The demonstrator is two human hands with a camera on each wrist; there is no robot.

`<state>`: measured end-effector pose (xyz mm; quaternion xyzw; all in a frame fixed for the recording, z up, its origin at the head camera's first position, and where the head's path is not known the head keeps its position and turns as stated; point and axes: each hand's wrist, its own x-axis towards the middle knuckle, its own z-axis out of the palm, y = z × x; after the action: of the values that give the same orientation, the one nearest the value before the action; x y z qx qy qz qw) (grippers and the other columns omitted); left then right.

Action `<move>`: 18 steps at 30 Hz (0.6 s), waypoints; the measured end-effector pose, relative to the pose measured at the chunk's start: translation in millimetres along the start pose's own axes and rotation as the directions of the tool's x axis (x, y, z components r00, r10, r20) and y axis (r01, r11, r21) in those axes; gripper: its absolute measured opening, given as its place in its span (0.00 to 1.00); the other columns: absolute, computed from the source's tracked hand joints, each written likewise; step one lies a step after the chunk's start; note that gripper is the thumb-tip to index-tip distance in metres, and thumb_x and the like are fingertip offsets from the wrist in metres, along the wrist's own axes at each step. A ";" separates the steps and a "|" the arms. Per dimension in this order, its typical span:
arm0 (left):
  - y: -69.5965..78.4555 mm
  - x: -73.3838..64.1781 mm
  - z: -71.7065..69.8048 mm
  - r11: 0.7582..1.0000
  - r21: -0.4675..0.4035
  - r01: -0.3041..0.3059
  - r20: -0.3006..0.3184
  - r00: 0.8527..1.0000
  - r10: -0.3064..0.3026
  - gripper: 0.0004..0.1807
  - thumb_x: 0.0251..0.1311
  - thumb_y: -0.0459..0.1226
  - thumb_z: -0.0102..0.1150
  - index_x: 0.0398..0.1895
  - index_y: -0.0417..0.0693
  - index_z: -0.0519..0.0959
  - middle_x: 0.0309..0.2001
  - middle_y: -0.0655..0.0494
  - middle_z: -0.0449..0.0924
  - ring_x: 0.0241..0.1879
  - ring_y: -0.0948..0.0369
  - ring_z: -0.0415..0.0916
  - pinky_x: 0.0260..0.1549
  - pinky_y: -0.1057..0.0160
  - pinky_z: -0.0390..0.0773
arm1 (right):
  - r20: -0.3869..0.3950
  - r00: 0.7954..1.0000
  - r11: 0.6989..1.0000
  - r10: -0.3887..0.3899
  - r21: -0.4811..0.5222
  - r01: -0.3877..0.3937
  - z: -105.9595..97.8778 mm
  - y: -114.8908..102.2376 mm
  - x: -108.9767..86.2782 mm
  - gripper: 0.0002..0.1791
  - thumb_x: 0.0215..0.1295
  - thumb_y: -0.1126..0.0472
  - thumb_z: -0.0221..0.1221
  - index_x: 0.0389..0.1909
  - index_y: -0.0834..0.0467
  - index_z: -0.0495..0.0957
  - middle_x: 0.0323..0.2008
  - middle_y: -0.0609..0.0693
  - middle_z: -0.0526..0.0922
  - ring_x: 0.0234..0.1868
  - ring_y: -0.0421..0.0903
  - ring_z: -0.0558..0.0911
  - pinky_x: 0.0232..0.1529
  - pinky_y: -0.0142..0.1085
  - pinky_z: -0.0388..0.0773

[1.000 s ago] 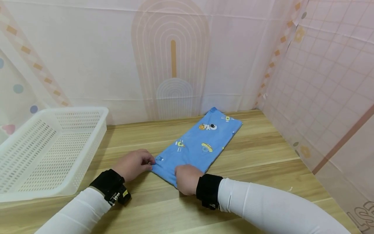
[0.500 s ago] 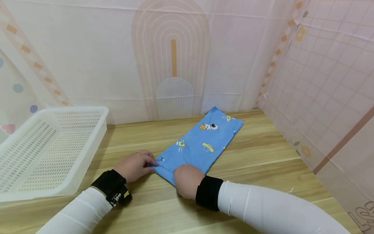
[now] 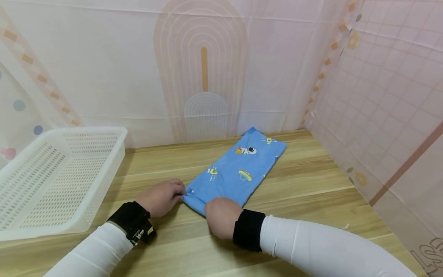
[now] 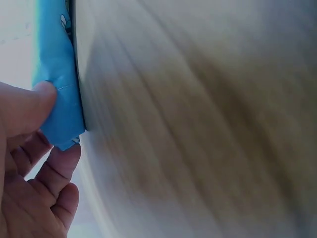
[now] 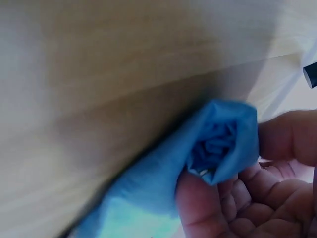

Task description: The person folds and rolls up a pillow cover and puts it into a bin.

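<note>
Two bare hands work at the near end of one blue space-print cloth, which lies folded into a long flat panel on the wood-grain table (image 3: pixel 304 181). Orientation of the blue space-print cloth (image 3: pixel 230 165): diagonal, near end between the hands, far end at the back edge of the table beside the wall covering (image 3: pixel 287 57). Visible prints include an astronaut (image 3: pixel 247 150) and a yellow-rimmed flying saucer (image 3: pixel 245 176).

Left hand (image 3: pixel 160 197): pinches the left corner of the near end. The left wrist view shows the thumb pressed on the cloth and fingertips at its lower end.

Right hand (image 3: pixel 222 217): grips the right side of the near end. The right wrist view shows the cloth rolled into a tube there, with crumpled layers inside its opening; the thumb and fingers hold it from opposite sides.

Each wrist carries a black strap: left strap (image 3: pixel 128 219), right strap (image 3: pixel 249 231). White sleeves cover both forearms.

A white perforated plastic basket (image 3: pixel 104 184) stands on the table to the left, apart from the cloth. The wall covering behind bears a pale pink arch pattern (image 3: pixel 204 23).
</note>
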<state>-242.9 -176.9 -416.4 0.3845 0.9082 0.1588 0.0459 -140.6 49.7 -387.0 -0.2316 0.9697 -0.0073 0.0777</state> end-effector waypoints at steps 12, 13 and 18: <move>-13.6 6.3 2.8 0.941 -0.294 0.166 0.033 0.986 -0.164 0.12 0.70 0.37 0.67 0.53 0.51 0.81 0.51 0.56 0.82 0.50 0.59 0.77 0.55 0.51 0.79 | 0.197 0.972 0.938 0.126 0.294 -0.181 -6.6 16.2 11.7 0.06 0.68 0.69 0.59 0.33 0.57 0.75 0.23 0.46 0.70 0.23 0.41 0.68 0.24 0.31 0.69; -14.4 6.4 2.6 0.932 -0.314 0.182 0.036 0.983 -0.180 0.12 0.69 0.37 0.69 0.52 0.51 0.81 0.49 0.57 0.82 0.49 0.59 0.77 0.53 0.52 0.78 | 0.202 0.971 0.934 0.128 0.304 -0.186 -7.1 16.9 11.8 0.05 0.68 0.70 0.59 0.34 0.58 0.75 0.22 0.46 0.70 0.23 0.41 0.68 0.24 0.31 0.69; -16.1 5.3 1.5 0.935 -0.305 0.182 0.005 0.982 -0.190 0.04 0.68 0.36 0.68 0.43 0.55 0.84 0.44 0.60 0.83 0.45 0.60 0.76 0.50 0.56 0.77 | 0.206 0.969 0.926 0.134 0.324 -0.196 -8.5 18.8 11.9 0.05 0.68 0.70 0.59 0.42 0.61 0.79 0.27 0.46 0.76 0.26 0.40 0.71 0.28 0.29 0.72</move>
<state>-257.3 -183.3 -422.8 0.2834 0.9056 0.2965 0.1084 -160.8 60.9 -381.2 -0.1316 0.9587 -0.1479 0.2041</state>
